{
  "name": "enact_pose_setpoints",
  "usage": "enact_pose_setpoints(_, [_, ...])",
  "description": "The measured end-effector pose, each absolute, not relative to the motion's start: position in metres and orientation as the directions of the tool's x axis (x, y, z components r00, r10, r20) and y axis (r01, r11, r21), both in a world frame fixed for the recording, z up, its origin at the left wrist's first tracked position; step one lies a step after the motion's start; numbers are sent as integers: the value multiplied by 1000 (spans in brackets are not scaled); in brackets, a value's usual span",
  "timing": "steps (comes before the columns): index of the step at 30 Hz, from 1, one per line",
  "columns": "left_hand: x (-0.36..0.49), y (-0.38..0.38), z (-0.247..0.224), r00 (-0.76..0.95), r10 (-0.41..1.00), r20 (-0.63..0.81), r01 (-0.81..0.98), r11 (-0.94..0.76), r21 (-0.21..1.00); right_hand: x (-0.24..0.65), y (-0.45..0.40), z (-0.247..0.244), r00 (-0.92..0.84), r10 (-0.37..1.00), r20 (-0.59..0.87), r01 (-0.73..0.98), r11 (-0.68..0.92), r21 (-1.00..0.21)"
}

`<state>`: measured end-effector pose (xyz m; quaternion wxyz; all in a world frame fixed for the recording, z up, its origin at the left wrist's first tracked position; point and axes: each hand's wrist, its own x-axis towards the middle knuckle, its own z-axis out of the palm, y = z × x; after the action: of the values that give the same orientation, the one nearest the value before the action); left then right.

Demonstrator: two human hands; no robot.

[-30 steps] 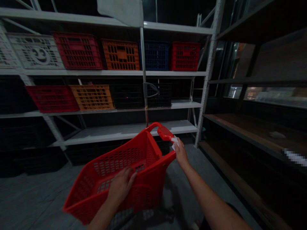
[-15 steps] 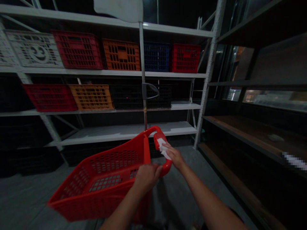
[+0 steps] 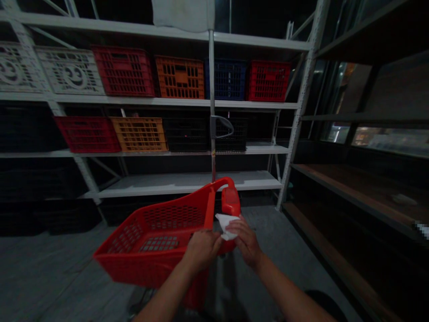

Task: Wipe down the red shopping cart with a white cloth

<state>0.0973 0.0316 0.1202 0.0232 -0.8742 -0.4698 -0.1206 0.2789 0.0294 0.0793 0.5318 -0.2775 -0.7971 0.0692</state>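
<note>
A red plastic shopping cart (image 3: 157,264) stands at the lower centre, its looped handle (image 3: 230,201) on the right side. My left hand (image 3: 202,248) is closed on the near end of the cart handle, by the basket's rim. My right hand (image 3: 245,237) holds a crumpled white cloth (image 3: 226,224) against the handle, just right of my left hand. Its fingers lie over the cloth. A grey pole (image 3: 212,80) with a dark loop grip (image 3: 223,127) rises behind the cart; where its lower end meets the cart is hard to tell.
Behind the cart, white metal shelving (image 3: 161,102) holds several plastic crates, among them an orange crate (image 3: 180,77) and a yellow crate (image 3: 140,134). Along the right side runs a brown shelf unit (image 3: 348,188). Grey floor (image 3: 268,223) shows between the cart and that unit.
My right hand and the cloth have moved down the handle, nearer my left hand, baring the handle's upper part. The view has shifted, so cart and shelves appear farther right.
</note>
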Motion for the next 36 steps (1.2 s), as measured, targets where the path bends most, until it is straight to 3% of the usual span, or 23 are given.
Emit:
enact_pose_setpoints(3, [94, 32, 121, 534, 813, 232, 813, -570, 124, 289, 53, 86, -419, 481, 770, 364, 866, -342])
enact_pose_setpoints(5, [90, 35, 120, 534, 816, 224, 812, -568, 135, 296, 71, 94, -403, 544, 736, 396, 829, -396])
enact_pose_setpoints(8, [81, 41, 116, 554, 803, 218, 803, -585, 114, 308, 95, 115, -163, 644, 747, 461, 719, -520])
enact_pose_setpoints(11, [70, 45, 117, 602, 762, 238, 766, -636, 96, 320, 115, 139, 71, 563, 824, 529, 679, -509])
enact_pose_setpoints(13, [67, 42, 123, 610, 751, 254, 754, -648, 108, 323, 130, 149, -37, 559, 828, 604, 673, -427])
enact_pose_setpoints(16, [79, 30, 136, 497, 822, 278, 815, -552, 177, 317, 149, 149, -365, 702, 612, 663, 657, -358])
enact_pose_setpoints(18, [96, 18, 142, 381, 877, 294, 864, -451, 225, 308, 153, 143, -430, 761, 486, 688, 625, -370])
enact_pose_setpoints(20, [116, 10, 144, 305, 909, 284, 902, -372, 219, 299, 146, 136, -407, 781, 475, 703, 599, -383])
enact_pose_setpoints(24, [134, 5, 137, 198, 953, 230, 964, -232, 132, 283, 101, 121, -508, 669, 543, 614, 723, -316])
enact_pose_setpoints(27, [130, 6, 134, 192, 951, 243, 966, -227, 122, 281, 80, 117, -612, 548, 569, 525, 821, -226])
enact_pose_setpoints(30, [125, 4, 135, 209, 951, 228, 964, -240, 116, 288, 97, 124, -602, 596, 531, 587, 782, -212])
enact_pose_setpoints(36, [123, 1, 137, 205, 952, 228, 966, -234, 110, 309, 176, 150, -409, 863, 297, 849, 479, -224])
